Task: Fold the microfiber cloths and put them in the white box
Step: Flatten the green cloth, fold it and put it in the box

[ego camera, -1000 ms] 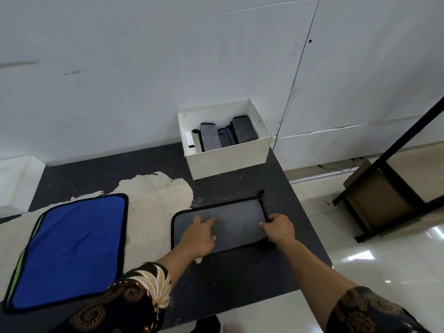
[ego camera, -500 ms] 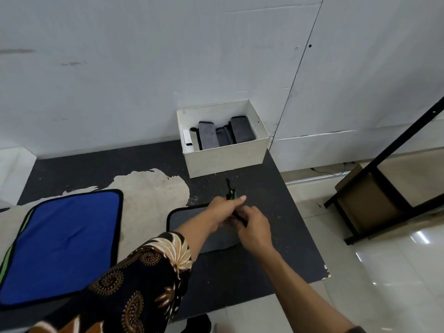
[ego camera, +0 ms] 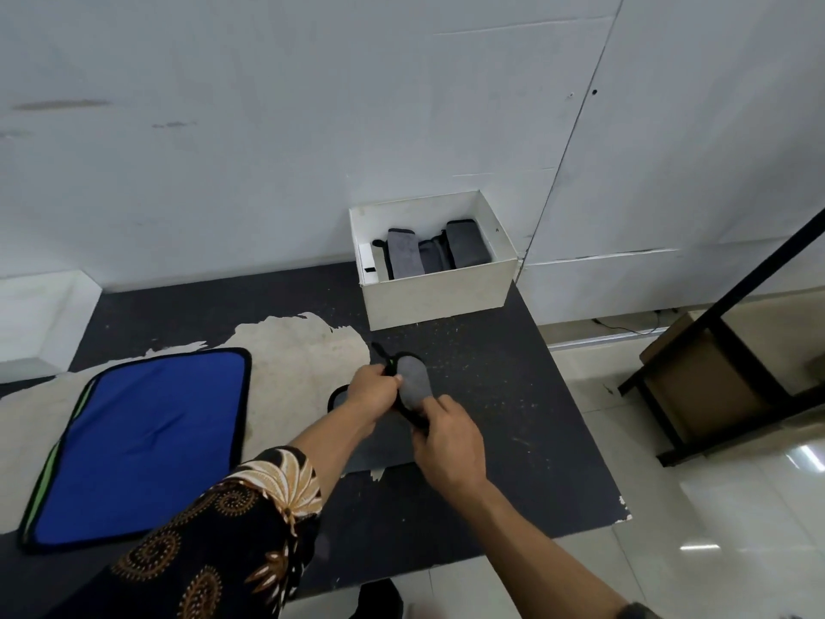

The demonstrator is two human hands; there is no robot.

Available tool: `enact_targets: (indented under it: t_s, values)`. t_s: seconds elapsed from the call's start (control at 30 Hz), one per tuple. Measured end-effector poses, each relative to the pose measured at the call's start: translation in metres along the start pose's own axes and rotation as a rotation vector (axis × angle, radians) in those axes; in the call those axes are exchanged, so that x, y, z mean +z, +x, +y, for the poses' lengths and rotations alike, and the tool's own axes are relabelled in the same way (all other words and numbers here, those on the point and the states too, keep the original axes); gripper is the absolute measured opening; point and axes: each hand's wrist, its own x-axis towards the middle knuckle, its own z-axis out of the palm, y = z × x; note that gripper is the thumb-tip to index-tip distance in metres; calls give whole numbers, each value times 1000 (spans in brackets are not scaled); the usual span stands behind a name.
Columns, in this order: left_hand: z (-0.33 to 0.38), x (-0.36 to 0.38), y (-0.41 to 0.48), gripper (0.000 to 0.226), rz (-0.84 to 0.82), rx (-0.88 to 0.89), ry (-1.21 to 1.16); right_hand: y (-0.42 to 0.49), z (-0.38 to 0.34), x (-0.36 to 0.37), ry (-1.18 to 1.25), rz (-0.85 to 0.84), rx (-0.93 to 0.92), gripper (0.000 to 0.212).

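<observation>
Wall [ego camera: 268, 149]: white panels are standing behind the table, with a seam running down just right of the box.
Table [ego camera: 513, 417]: its black top is carrying everything; a pale patch [ego camera: 294, 350] where the surface has peeled is showing left of centre.
Tiled floor [ego camera: 714, 551]: it is shining to the right of the table, with a black metal frame [ego camera: 714, 373] standing on it.
Blue microfiber cloth [ego camera: 143, 444]: it is lying flat and unfolded on the left part of the table, black-edged, well apart from both hands.
White box [ego camera: 437, 297]: it is sitting open at the far right corner of the table, against the wall.
Folded grey cloths [ego camera: 404, 259]: several are standing on edge side by side inside the box.
Patterned sleeve [ego camera: 232, 529]: it is covering the left arm, dark with tan swirls.
Grey microfiber cloth [ego camera: 413, 379]: it is lying on the table in front of the box, between the two hands; one part is curling up and over while the rest is staying flat beneath the forearms.
Left hand [ego camera: 372, 390]: its fingers are curling round the raised far edge of the grey cloth, gripping it.
Right hand [ego camera: 448, 444]: its fingers are pinching the cloth's black border at the near end of the raised part.
</observation>
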Motion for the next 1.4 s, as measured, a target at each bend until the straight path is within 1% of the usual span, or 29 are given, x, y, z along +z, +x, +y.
enact_targets:
  t_s: [0.1,0.27,0.33,0.4,0.47,0.53,0.57,0.63,0.67,0.8,0.9,1.1,1.2,1.27,1.3,1.37,1.4]
  values:
    - [-8,-23,2,15,59,9,-13,-2,-10,12,3,-10,-47,8]
    - [-25,-67,1,10,98,-37,33,-4,-28,39,0,-112,-96,1]
    - [-27,-75,-6,8,-2,-72,35,-5,-33,48,-18,-130,-134,4]
    - [-29,-78,-12,19,-125,-112,68,-7,-36,55,-54,-165,-174,2]
    - [-36,-79,-13,28,-161,-111,149,-9,-36,61,-72,-225,-198,8]
    - [-48,-79,-6,27,-94,-75,196,-9,-35,63,-90,-268,-210,13]
    - [-54,-79,-2,35,-53,-65,204,-8,-34,64,-101,-286,-217,15]
    - [-63,-80,3,59,14,-52,203,-8,-33,65,-114,-310,-237,17]
    - [-66,-79,4,64,39,-45,201,-9,-34,65,-120,-319,-250,18]
    - [-73,-77,4,62,112,-13,226,-8,-33,69,-178,-367,-322,28]
    - [-79,-77,7,62,108,16,289,-5,-30,71,-231,-493,-332,38]
    - [-86,-73,7,57,133,129,382,-2,-30,68,-312,-539,-390,41]
    - [-88,-70,8,61,167,128,456,-3,-30,65,-341,-581,-410,44]
    - [-88,-66,5,68,205,100,508,-5,-29,62,-282,-522,-374,41]
    - [-87,-64,0,71,235,76,525,-5,-27,61,-257,-444,-328,36]
    - [-87,-61,-12,75,294,45,576,-1,-20,61,-216,-273,-172,27]
    - [-91,-60,-18,75,301,49,612,1,-17,60,-202,-215,-104,27]
